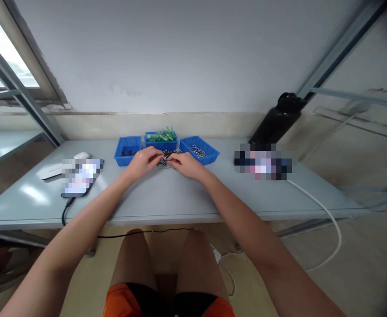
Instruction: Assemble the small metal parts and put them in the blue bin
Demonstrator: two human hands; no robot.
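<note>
Both hands meet over a small pile of dark and silvery parts (169,154) on the table. My left hand (143,162) reaches in from the left, its thumb and fingertips pinched together at the pile. From the other side my right hand (188,164) does the same, fingers closed. Whatever lies between the fingertips is too small to make out. Behind the hands stand three blue bins: the left bin (119,157) has small dark pieces, the middle bin (162,145) green strips (163,134), the right bin (210,159) thin silvery metal pieces (197,151).
A phone (83,178) with a black cable lies left, beside a white case (82,156). To the right are a blurred-out device (262,163) with a white cable (322,204) and a black bottle (274,121). A wall (180,57) rises behind the table (167,198).
</note>
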